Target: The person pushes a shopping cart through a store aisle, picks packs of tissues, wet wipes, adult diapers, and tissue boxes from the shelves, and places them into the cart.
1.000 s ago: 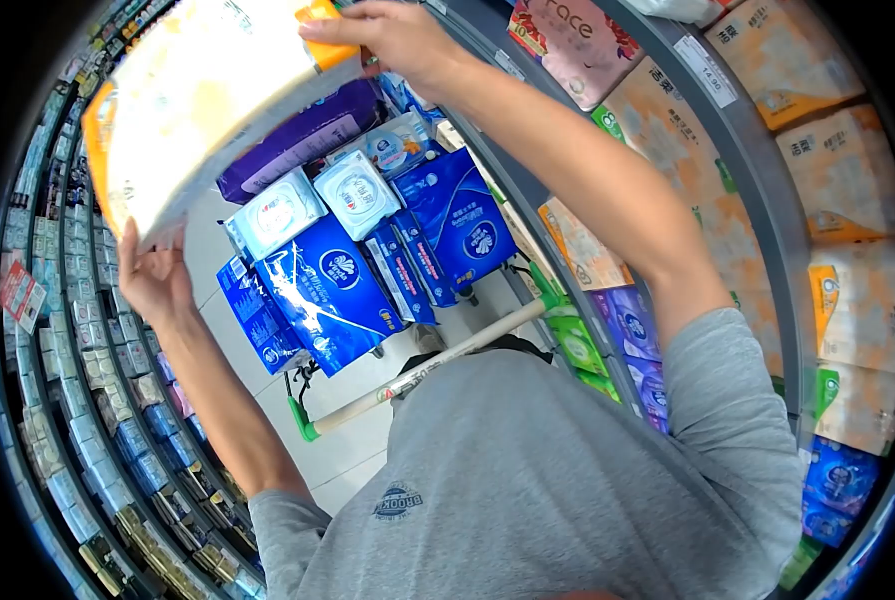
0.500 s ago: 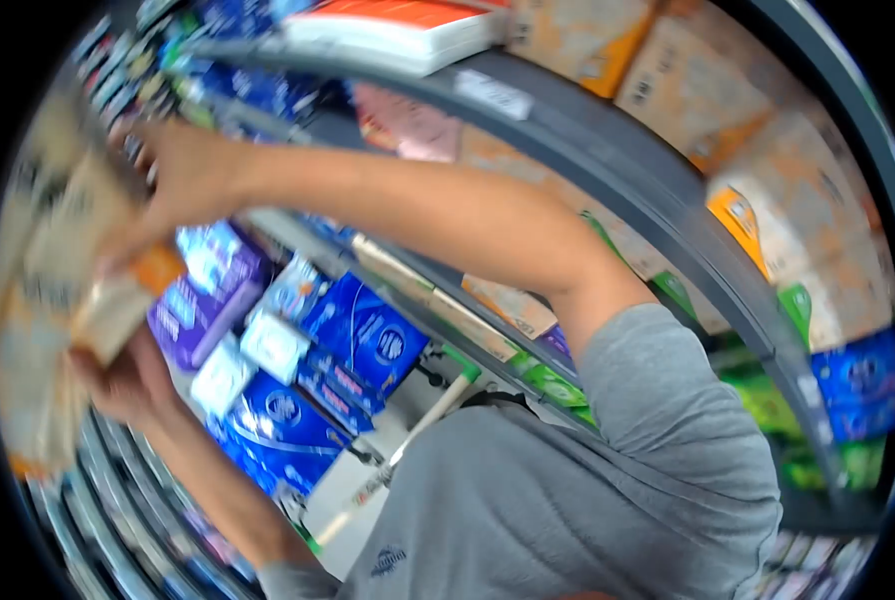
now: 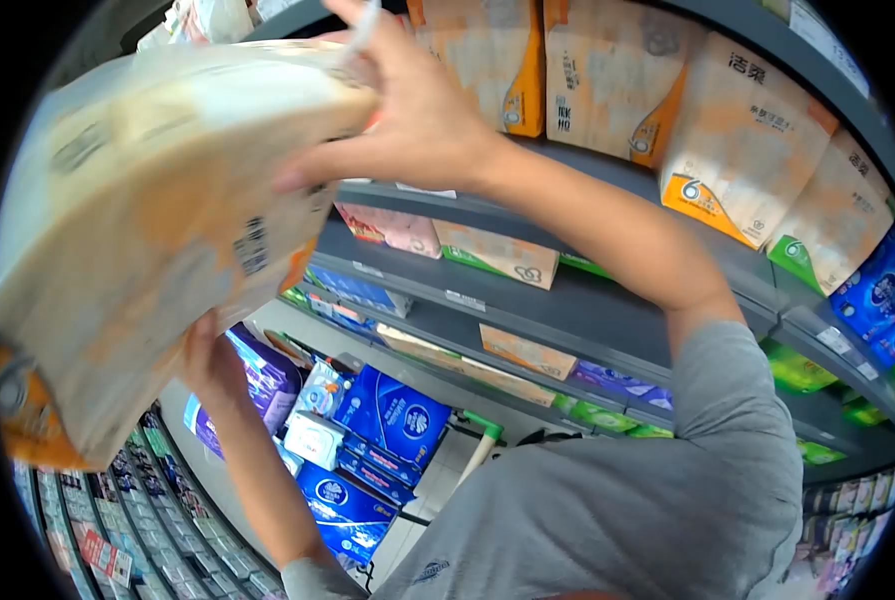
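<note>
A large tissue multipack (image 3: 167, 230) in translucent beige and orange wrap fills the left of the view, held up in the air and tilted. My right hand (image 3: 407, 110) is closed on its upper right end, the thumb pressed on the printed side and the fingers partly hidden over the top. Lower down, my left hand (image 3: 212, 360) grips the pack's underside edge; most of its fingers are hidden behind the wrap. Similar tissue packs (image 3: 747, 140) stand in a row on the upper shelf at right.
The grey shelf unit (image 3: 657, 220) curves across the right side, with more packs on lower levels. Below lies a cart loaded with blue tissue packs (image 3: 397, 415) and a purple pack (image 3: 267, 375); its green-ended handle (image 3: 482, 430) is near my body. Another stocked rack (image 3: 157, 500) stands lower left.
The view has swung, bringing more of the upper shelf in. The multipack appears larger and nearer. My right hand has shifted up and right in view; both hands still hold the pack.
</note>
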Demonstrator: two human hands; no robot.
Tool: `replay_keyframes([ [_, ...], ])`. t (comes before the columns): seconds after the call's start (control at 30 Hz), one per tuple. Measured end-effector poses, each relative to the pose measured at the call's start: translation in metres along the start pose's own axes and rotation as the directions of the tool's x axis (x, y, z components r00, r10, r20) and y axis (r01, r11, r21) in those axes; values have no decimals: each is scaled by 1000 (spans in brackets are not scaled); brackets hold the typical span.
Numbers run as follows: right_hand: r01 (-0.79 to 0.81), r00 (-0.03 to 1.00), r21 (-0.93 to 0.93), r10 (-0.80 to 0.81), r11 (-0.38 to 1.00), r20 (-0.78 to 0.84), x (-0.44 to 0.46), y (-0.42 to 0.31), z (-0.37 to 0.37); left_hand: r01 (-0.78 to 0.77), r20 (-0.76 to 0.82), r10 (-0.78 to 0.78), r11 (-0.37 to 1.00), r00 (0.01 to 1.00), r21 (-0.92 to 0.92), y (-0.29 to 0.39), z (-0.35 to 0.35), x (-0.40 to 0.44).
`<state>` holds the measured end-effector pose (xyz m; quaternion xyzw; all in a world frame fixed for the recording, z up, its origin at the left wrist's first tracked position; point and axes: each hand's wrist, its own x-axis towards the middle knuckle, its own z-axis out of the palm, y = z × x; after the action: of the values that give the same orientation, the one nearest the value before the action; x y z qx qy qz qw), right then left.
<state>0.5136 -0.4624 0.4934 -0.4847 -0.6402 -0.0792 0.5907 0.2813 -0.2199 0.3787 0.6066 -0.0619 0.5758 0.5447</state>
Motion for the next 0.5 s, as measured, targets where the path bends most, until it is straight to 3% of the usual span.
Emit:
replay_keyframes([
  [0.03, 359, 924, -112, -369, 927, -97, -12, 10, -5, -19, 10, 20, 999, 1000, -28, -4, 22, 4],
  [0.1, 121, 981, -215, -150, 969, -125, -19, 24, -27, -52, 105, 46, 997, 993, 61, -8, 63, 12],
  [0.13, 125, 979, -222, -157, 967, -130, -25, 26, -41, -59, 112, 52, 997, 992, 55, -12, 76, 17],
  [0.2, -36, 995, -378, -2, 925, -99, -41, 26, -68, -51, 227, 4, 978, 974, 204, -25, 98, 24],
  [0.27, -106, 994, -386, 83, 917, -77, -58, 21, -89, -93, 310, 7, 961, 951, 262, -35, 126, 31],
  [0.4, -275, 955, -570, 290, 774, -67, -90, 12, -124, -170, 503, -76, 889, 861, 425, -54, 178, 35],
  [0.43, -338, 924, -607, 376, 719, -69, -96, 11, -131, -197, 543, -30, 913, 839, 356, -64, 191, 35],
  [0.5, -421, 883, -588, 461, 690, -91, -110, 7, -145, -263, 609, -77, 854, 790, 449, -82, 212, 41],
])
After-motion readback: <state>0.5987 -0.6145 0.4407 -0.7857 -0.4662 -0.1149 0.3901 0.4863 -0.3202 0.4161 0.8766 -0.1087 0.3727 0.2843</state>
